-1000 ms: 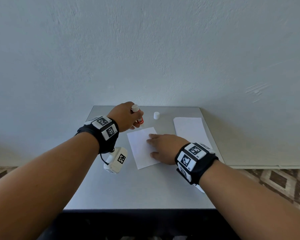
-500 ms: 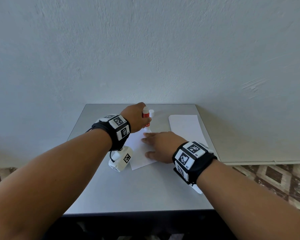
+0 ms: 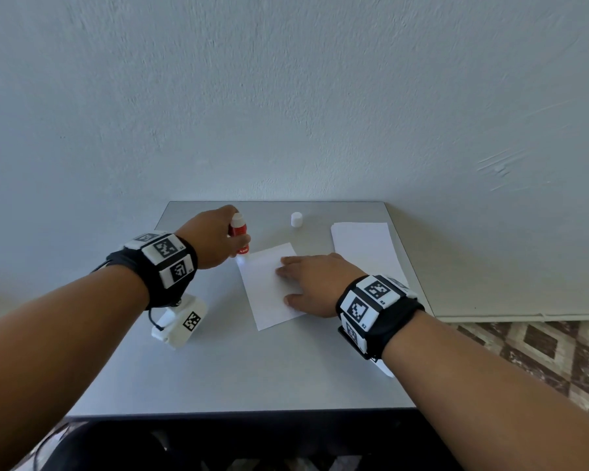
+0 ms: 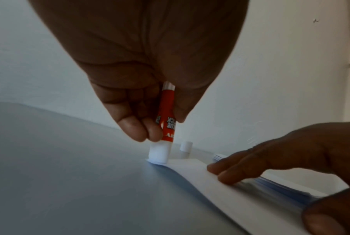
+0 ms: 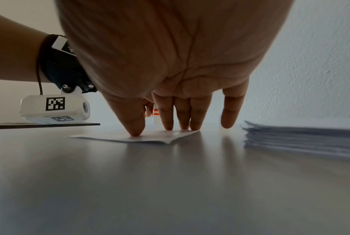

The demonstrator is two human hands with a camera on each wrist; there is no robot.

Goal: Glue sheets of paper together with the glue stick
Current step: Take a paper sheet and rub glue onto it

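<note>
We read this as a plain room in a home or small office: small grey smooth-topped table (image 3: 252, 368) pushed against a bare, rough-plastered white wall (image 3: 286, 96), brown-and-cream diamond-patterned floor tiles (image 3: 538, 351) right of the table.

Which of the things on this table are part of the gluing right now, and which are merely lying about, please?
In use:
- glue stick, gripped by left hand, tip on the sheet's corner
- sheet of paper, pressed flat by right hand

Lying about:
- white cap
- paper stack, waiting
</note>
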